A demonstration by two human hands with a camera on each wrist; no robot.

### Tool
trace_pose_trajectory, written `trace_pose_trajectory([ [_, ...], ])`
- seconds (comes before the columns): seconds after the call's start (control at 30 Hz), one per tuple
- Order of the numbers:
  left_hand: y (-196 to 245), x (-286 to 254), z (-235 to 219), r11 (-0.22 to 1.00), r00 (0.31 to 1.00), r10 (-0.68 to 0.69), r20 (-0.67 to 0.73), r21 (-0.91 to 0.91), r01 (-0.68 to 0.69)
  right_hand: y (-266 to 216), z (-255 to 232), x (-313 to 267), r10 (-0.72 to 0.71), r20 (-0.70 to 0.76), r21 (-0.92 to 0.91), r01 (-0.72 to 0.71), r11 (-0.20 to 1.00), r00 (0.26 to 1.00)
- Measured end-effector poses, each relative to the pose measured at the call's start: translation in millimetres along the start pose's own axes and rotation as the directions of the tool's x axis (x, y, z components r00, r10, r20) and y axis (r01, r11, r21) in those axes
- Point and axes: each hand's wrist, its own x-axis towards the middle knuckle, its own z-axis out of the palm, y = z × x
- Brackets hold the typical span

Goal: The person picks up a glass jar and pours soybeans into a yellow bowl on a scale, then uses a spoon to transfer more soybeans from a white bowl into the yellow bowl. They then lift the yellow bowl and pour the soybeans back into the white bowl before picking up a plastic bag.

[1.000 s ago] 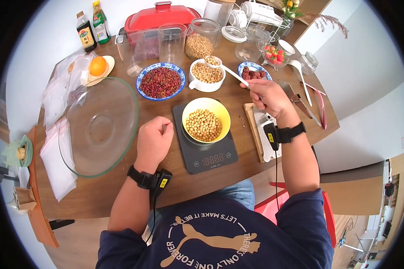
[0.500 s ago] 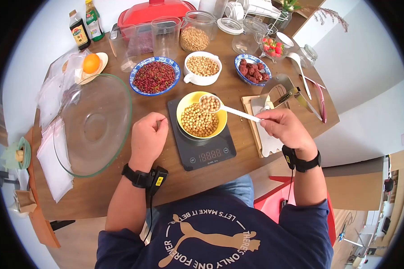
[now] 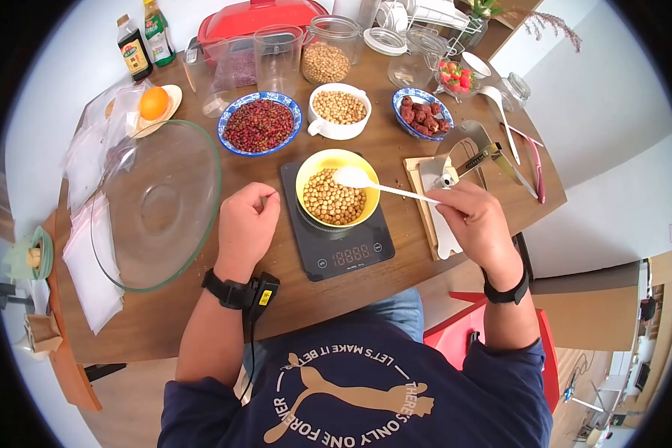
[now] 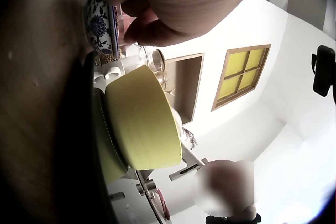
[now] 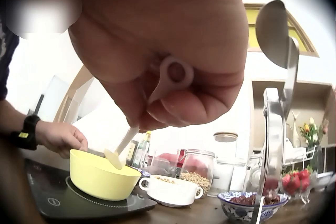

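My right hand grips a white plastic spoon by its handle, the hanging hole showing between the fingers in the right wrist view. The spoon's bowl is turned over, its rounded back up, above the soybeans in a yellow bowl. That bowl stands on a black kitchen scale whose digits are too blurred to read. Left of the scale, my left hand lies idle, fingers loosely curled around nothing. Behind the yellow bowl is a white handled bowl of soybeans.
Blue-rimmed bowls of dark red beans and dried dates flank the white bowl. A large glass dish lies at left. A board, grater-like metal tool and knife are at right. Jars and bottles line the back.
The right hand has brought the loaded spoon from the white bowl to the yellow bowl and turned it over; its soybeans are now out of it. The left hand has stayed in place.
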Motion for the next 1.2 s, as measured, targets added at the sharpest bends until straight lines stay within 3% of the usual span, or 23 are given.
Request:
trace_pose_trajectory([
  [0.07, 0.6, 0.1, -0.2, 1.000, 1.000, 0.002, 0.001, 0.006, -0.002, 4.8, 1.7, -6.5, 0.112, -0.027, 0.229, -0.103, 0.968, 0.993],
  [0.17, 1.2, 0.2, -0.6, 1.000, 1.000, 0.011, -0.003, 0.022, -0.011, 10.9, -8.8, -25.1, 0.288, 0.093, 0.594, -0.285, 0.752, 0.953],
  [0.27, -1.6, 0.4, 1.7, 1.000, 1.000, 0.002, 0.001, 0.015, -0.002, 24.1, -27.0, -46.2, 0.328, 0.067, 0.775, -0.256, 0.578, 0.942],
  [0.33, -0.6, -0.2, 2.4, 1.000, 1.000, -0.003, 0.003, -0.002, 0.003, 33.3, -36.9, -59.1, 0.358, -0.048, 0.859, -0.145, 0.492, 0.932],
  [0.47, -2.2, 1.7, 2.4, 1.000, 1.000, 0.013, -0.022, 0.007, -0.013, 46.7, -65.4, -74.6, 0.274, -0.316, 0.853, 0.146, 0.501, 0.908],
  [0.6, -1.8, 1.3, 3.1, 1.000, 1.000, 0.020, -0.024, 0.005, -0.019, 57.7, -86.3, -80.8, 0.377, -0.428, 0.872, 0.266, 0.410, 0.821],
  [0.7, 0.0, 1.0, 2.8, 1.000, 1.000, 0.014, -0.021, 0.007, -0.014, 69.4, -91.1, -84.0, 0.467, -0.445, 0.880, 0.276, 0.387, 0.765],
  [0.83, -4.1, 1.3, 2.9, 0.999, 1.000, 0.024, -0.018, 0.022, -0.024, 95.3, -81.2, -89.2, 0.622, -0.413, 0.899, 0.188, 0.395, 0.665],
  [1.0, -2.9, 0.4, 3.5, 0.999, 0.998, 0.050, -0.041, 0.011, -0.049, 126.8, -57.7, -90.1, 0.763, -0.427, 0.851, -0.068, 0.520, 0.485],
  [1.07, -4.3, 1.6, 6.2, 0.999, 0.999, 0.041, -0.031, -0.007, -0.041, 141.9, -48.5, -94.7, 0.775, -0.430, 0.792, -0.219, 0.570, 0.464],
  [1.13, -6.1, 1.8, 5.5, 1.000, 0.999, 0.026, -0.027, -0.005, -0.026, 152.9, -39.8, -99.7, 0.787, -0.374, 0.803, -0.252, 0.540, 0.491],
  [1.2, -5.1, 2.2, 6.7, 1.000, 1.000, 0.008, -0.017, -0.003, -0.008, 158.8, -32.4, -101.2, 0.808, -0.352, 0.787, -0.317, 0.529, 0.473],
])
